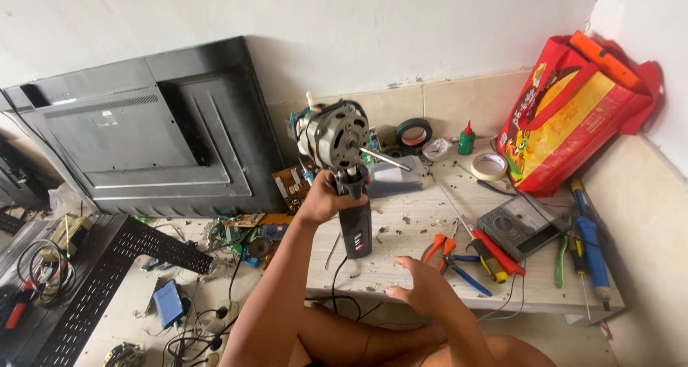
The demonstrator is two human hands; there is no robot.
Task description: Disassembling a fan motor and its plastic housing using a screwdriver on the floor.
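1. The left hand is raised over the surface, its fingers clamped round the neck of a fan motor. The motor sits near the middle of the view, toward 12 o'clock from the hand.
2. The motor is already bare: no blades, guard or housing cover show on it. Its round pressed-metal shell and slim steel shaft, pointing toward 4 o'clock, are exposed.
3. Below the hand hangs the motor's black plastic stem, smooth and boxy, with a dark cable trailing from its lower end.
4. The right hand hovers at 5 o'clock from the motor, holding nothing, palm partly up and fingers loosely spread.
5. No tool is in use. Orange-handled pliers and red and blue screwdrivers lie untouched just beyond the right hand.
6. The surface is pale, scuffed board littered with chips. A grey multimeter and rolls of tape rest at 2 o'clock.
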